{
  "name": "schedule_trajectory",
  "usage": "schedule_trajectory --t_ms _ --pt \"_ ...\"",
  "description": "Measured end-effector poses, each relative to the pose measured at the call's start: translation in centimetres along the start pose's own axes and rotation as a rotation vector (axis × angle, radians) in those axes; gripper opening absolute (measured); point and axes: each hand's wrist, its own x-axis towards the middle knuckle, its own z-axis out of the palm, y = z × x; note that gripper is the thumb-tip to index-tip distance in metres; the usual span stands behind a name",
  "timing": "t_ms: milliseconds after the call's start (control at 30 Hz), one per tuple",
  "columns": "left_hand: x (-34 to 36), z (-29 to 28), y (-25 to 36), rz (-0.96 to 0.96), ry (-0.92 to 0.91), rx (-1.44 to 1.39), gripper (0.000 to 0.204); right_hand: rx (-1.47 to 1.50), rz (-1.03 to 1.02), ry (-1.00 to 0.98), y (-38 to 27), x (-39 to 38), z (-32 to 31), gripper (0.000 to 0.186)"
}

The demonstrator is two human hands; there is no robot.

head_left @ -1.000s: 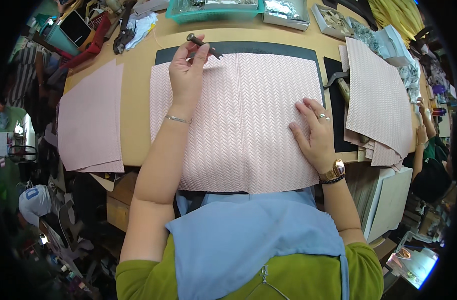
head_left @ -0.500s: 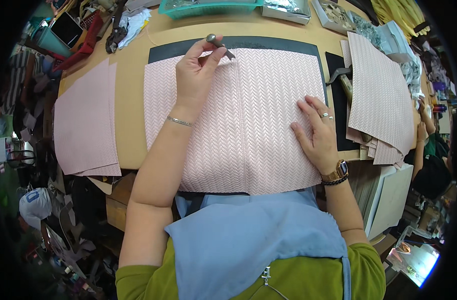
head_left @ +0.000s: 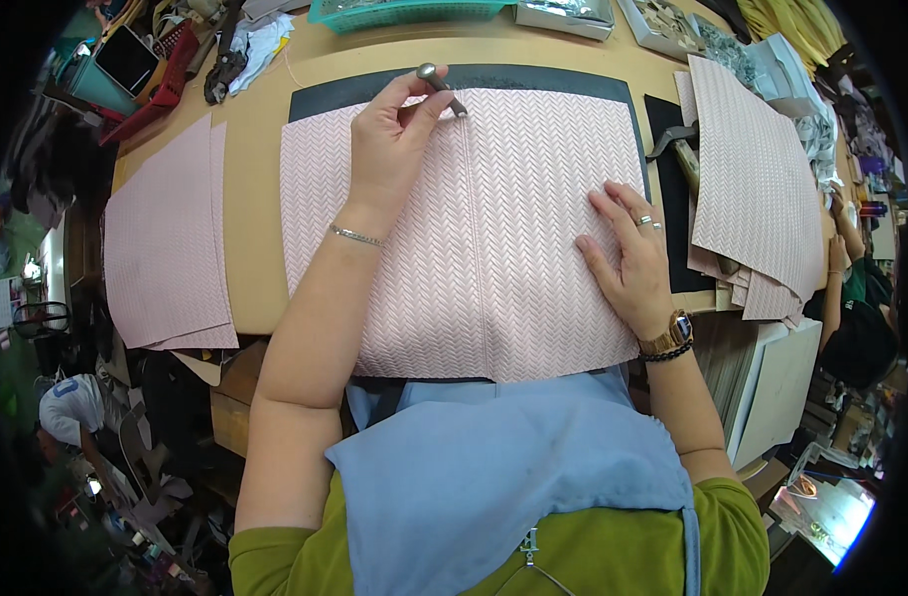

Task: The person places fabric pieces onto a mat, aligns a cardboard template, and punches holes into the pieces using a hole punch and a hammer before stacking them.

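A pale pink sheet (head_left: 414, 288) with a woven embossed pattern lies over a dark mat (head_left: 563, 81), a seam line running down its middle. My left hand (head_left: 399, 129) is closed round a metal punch (head_left: 442, 87), a short rod with a rounded top. The punch leans, its lower end at the seam near the sheet's far edge; whether it touches cannot be told. On the right half of the sheet rests my right hand (head_left: 628, 258), fingers spread and holding nothing.
At the right, a hammer-like tool (head_left: 672, 141) lies partly under more pink sheets (head_left: 757, 189). Other pink sheets (head_left: 166, 238) lie at the left. A green basket (head_left: 404, 12) and a box of small parts (head_left: 565, 18) stand at the back. Another person's arm (head_left: 836, 258) shows far right.
The punch stands slightly differently tilted in my left hand, its lower end still by the seam. My right hand stays flat on the sheet. The whole view has shifted slightly.
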Motion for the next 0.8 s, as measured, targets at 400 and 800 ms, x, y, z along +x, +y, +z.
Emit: schedule_trajectory --t_ms 400,800 --pt "-0.2 0.5 0.3 0.157 -0.025 0.199 0.028 -0.086 0.125 0.22 5.3 0.4 -1.5 0.04" --pt "0.1 0.9 0.4 0.301 0.001 0.376 0.024 -0.804 0.498 -0.238 10.0 3.5 -6.9 0.042"
